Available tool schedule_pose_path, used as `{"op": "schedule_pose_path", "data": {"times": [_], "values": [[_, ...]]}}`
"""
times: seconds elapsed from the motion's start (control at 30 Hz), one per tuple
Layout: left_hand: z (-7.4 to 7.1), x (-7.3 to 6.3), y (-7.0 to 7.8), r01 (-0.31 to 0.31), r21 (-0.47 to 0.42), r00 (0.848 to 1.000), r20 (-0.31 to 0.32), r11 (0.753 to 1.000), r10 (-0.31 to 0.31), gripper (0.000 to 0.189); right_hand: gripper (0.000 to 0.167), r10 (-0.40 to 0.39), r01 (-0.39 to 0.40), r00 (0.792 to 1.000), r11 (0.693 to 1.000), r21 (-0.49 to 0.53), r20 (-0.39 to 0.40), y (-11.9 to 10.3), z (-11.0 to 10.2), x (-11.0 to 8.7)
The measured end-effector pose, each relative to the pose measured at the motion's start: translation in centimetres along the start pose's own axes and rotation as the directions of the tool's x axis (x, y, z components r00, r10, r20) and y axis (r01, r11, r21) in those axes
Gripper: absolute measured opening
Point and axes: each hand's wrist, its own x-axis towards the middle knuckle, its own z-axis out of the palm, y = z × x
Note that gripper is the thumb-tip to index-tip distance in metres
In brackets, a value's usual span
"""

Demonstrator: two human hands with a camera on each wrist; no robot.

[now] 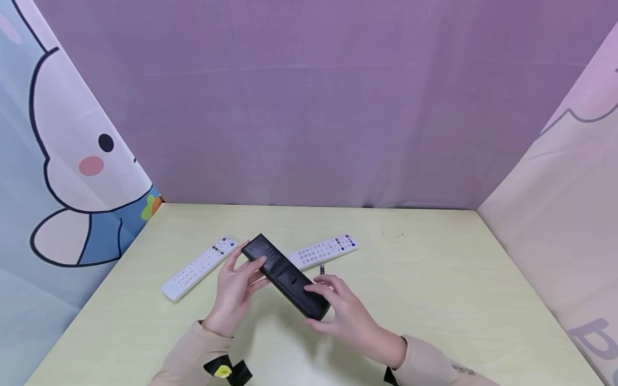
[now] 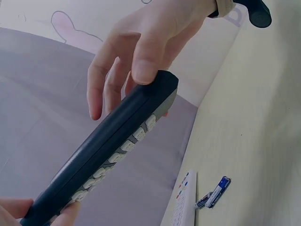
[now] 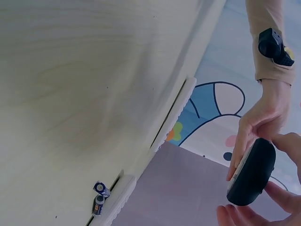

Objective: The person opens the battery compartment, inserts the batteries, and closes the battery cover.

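Observation:
A black remote control (image 1: pixel 286 276) is held above the table, its back face toward the head camera and its pale buttons underneath. My left hand (image 1: pixel 235 292) grips its far-left end between thumb and fingers. At the near-right end, my right hand (image 1: pixel 348 316) holds it, with thumb at the end and a fingertip on the back near a small notch. The left wrist view shows the remote from the side, with the right hand (image 2: pixel 146 52) at its upper end. In the right wrist view its rounded end (image 3: pixel 256 174) faces the camera.
Two white remotes lie buttons up on the pale table (image 1: pixel 434 300): one on the left (image 1: pixel 200 269), another behind the black remote (image 1: pixel 325 251). Two small blue-and-silver batteries (image 2: pixel 218 192) lie beside the latter. A purple cloth (image 1: pixel 309 107) stands at the back, with printed cloths on both sides.

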Motion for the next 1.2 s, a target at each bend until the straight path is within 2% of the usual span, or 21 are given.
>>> {"op": "schedule_pose_path", "data": {"times": [0.13,0.47,0.67,0.83,0.97,1.2], "values": [[0.0,0.0,0.0,-0.003,-0.006,1.0,-0.011,1.0,0.003,0.058,0.062,-0.02,0.021,1.0,1.0,-0.018,0.015,0.0,0.2,-0.1],[-0.1,0.1,-0.2,-0.009,-0.011,1.0,-0.011,1.0,0.009,0.06,0.056,-0.047,0.047,0.999,0.999,-0.005,0.008,-0.1,0.4,-0.3],[-0.2,0.1,-0.2,-0.017,-0.001,1.0,0.0,1.0,0.017,0.059,0.053,0.019,-0.021,0.999,0.998,0.059,0.027,-0.2,0.2,-0.4],[-0.3,0.0,-0.3,-0.041,0.011,0.999,0.034,0.999,0.04,0.056,0.051,0.104,-0.114,0.992,0.979,0.169,0.068,-0.2,-0.1,-0.4],[-0.4,-0.1,-0.2,-0.055,0.022,0.997,0.063,0.998,0.053,0.054,0.047,0.175,-0.206,0.976,0.928,0.309,0.126,-0.1,-0.4,-0.3],[-0.4,-0.1,-0.3,-0.059,0.018,0.994,0.088,0.998,0.058,0.062,0.045,0.29,-0.384,0.922,0.753,0.534,0.255,0.3,-0.8,-0.1]]}}
